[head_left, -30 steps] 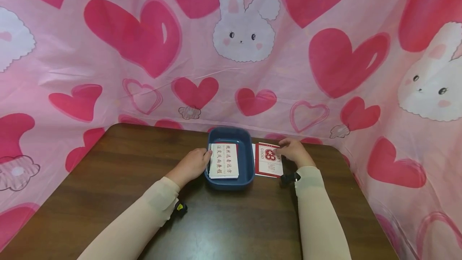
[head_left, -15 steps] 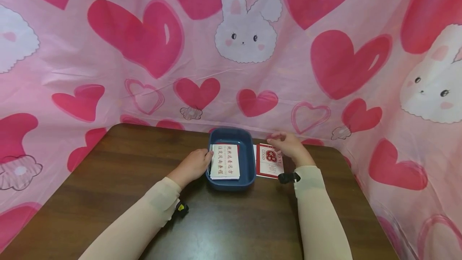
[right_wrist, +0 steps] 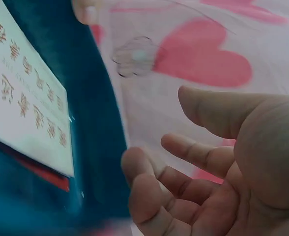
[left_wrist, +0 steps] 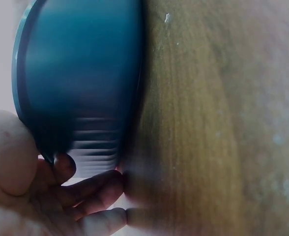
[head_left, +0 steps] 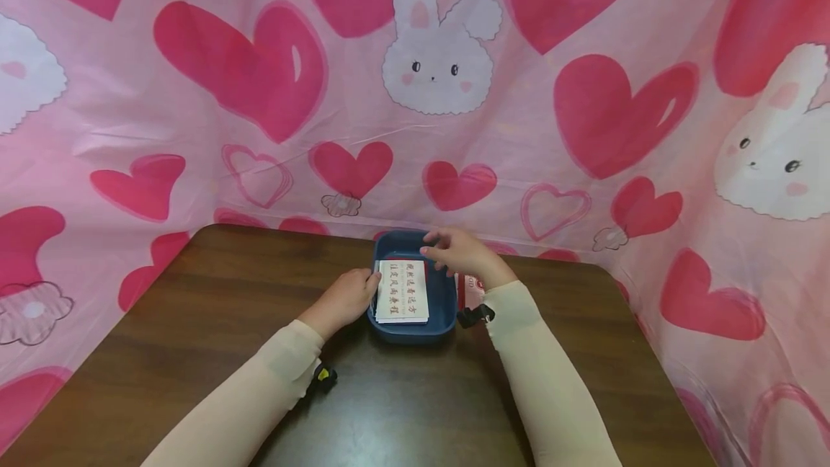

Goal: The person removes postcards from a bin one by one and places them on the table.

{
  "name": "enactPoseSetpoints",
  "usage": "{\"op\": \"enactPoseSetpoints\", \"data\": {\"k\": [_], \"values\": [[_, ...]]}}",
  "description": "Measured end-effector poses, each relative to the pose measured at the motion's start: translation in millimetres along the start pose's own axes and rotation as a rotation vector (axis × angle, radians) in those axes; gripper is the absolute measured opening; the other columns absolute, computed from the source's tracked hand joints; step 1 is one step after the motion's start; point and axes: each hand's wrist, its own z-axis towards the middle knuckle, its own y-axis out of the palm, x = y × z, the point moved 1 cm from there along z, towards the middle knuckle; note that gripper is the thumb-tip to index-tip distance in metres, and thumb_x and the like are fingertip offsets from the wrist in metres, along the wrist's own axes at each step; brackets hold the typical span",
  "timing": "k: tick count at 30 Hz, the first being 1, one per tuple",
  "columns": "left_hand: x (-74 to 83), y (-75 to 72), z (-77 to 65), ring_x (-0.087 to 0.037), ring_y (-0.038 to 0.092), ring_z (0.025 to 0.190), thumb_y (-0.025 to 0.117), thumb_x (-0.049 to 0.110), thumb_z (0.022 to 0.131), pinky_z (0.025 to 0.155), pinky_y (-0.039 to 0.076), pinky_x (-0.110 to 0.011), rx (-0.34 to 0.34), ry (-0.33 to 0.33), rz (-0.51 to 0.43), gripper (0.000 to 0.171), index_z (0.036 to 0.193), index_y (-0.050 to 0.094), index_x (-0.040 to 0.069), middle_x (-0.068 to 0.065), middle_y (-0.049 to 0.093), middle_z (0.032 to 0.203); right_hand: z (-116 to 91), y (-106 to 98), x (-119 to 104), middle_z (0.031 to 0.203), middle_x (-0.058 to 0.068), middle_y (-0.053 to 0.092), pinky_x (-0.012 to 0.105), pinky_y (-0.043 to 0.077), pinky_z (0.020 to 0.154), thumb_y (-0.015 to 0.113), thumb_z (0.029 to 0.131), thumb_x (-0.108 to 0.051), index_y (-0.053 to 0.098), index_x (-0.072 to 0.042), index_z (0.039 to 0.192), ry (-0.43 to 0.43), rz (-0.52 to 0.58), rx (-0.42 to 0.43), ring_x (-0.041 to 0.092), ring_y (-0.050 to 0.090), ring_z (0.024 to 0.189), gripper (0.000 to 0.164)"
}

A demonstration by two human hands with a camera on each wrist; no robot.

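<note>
A dark blue plastic box (head_left: 411,334) stands near the table's far edge. White cards (head_left: 402,292) with reddish-brown Chinese characters lie stacked in it, towards its left side, a red edge showing beneath in the right wrist view. My left hand (head_left: 346,298) grips the box's left wall, its thumb over the rim and its fingers (left_wrist: 98,191) against the outside. Above the box's right rim hovers my right hand (head_left: 462,254), fingers loosely bent, thumb apart, nothing between them. Partly hidden under that hand and wrist, red-and-white cards (head_left: 472,290) lie on the table right of the box.
The brown wooden table (head_left: 402,402) has rounded far corners. A pink cloth (head_left: 363,107) with hearts and rabbits hangs behind it and along its sides. A dark strap device (head_left: 475,316) sits on the right wrist, another (head_left: 324,377) on the left.
My right hand has lifted off the red-and-white cards and moved left over the box's right rim. The left hand keeps its grip, and the box and card stack stay put.
</note>
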Motion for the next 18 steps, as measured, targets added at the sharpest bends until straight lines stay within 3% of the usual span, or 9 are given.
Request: {"op": "enactPoseSetpoints", "data": {"k": [7,14,18], "values": [[-0.8,-0.8,0.6,-0.043,0.067,0.138,0.044,0.035,0.123,0.126,0.049,-0.065,-0.017,-0.005,-0.002,0.056,0.153,0.063,-0.007,-0.029,0.067,0.154,25.2,20.2,-19.5,0.114,0.019,0.082,0.039,0.072,0.079,0.078,0.108,-0.034,0.061,-0.008,0.158,0.102,-0.046,-0.139,0.029,0.083,0.090,0.059],[-0.6,-1.6,0.3,-0.041,0.068,0.133,0.044,0.035,0.123,0.124,0.051,-0.063,-0.005,0.007,0.013,0.054,0.150,0.065,-0.007,-0.029,0.069,0.150,39.7,34.4,-25.1,0.092,0.014,0.080,0.036,0.069,0.067,0.081,0.106,-0.036,0.059,-0.001,0.158,0.173,-0.218,-0.142,0.022,0.078,0.075,0.067],[-1.3,-0.7,0.8,-0.041,0.068,0.132,0.045,0.035,0.122,0.124,0.051,-0.063,0.000,0.013,0.012,0.054,0.149,0.065,-0.007,-0.029,0.070,0.149,44.7,43.2,-21.5,0.089,0.012,0.076,0.035,0.065,0.062,0.087,0.101,-0.037,0.068,-0.003,0.141,0.191,-0.324,-0.130,0.023,0.074,0.070,0.056]]}}
